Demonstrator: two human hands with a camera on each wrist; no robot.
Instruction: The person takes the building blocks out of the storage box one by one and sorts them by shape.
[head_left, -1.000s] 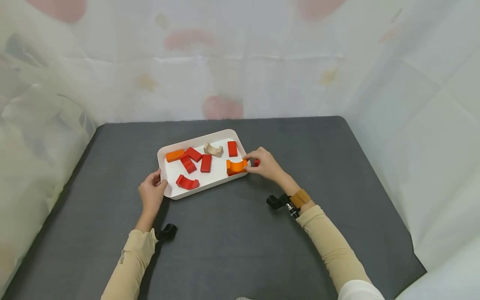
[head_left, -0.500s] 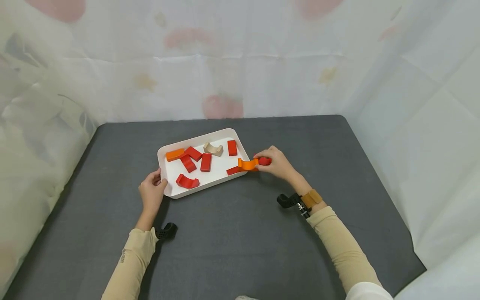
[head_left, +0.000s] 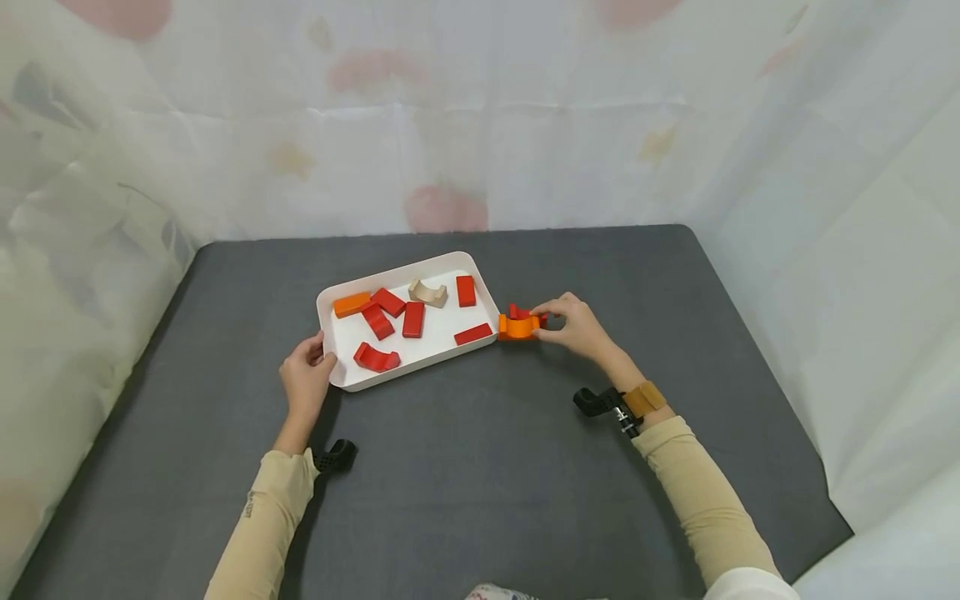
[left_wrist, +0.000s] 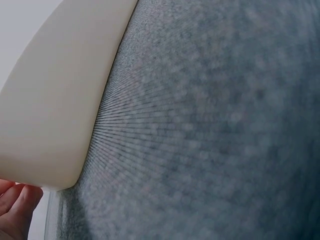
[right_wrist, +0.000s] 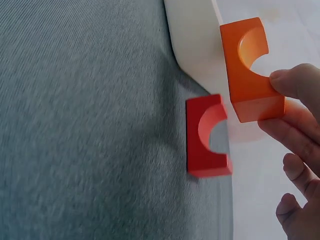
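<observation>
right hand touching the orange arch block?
Touching. Right wrist view shows the right hand pinching the orange arch block, thumb on its edge.

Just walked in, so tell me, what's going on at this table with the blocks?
A person's right hand pinches an orange arch block just outside the white tray, with a red arch block beside it on the grey mat. The left hand holds the tray's near left corner. Several red blocks, one orange and one pale arch lie inside.

The left hand [head_left: 303, 385] rests with fingers curled, seemingly gripping something; the right hand [head_left: 576, 327] reaches forward, thumb and fingertips [right_wrist: 295, 82] pinched together, both arms in beige sleeves.
</observation>
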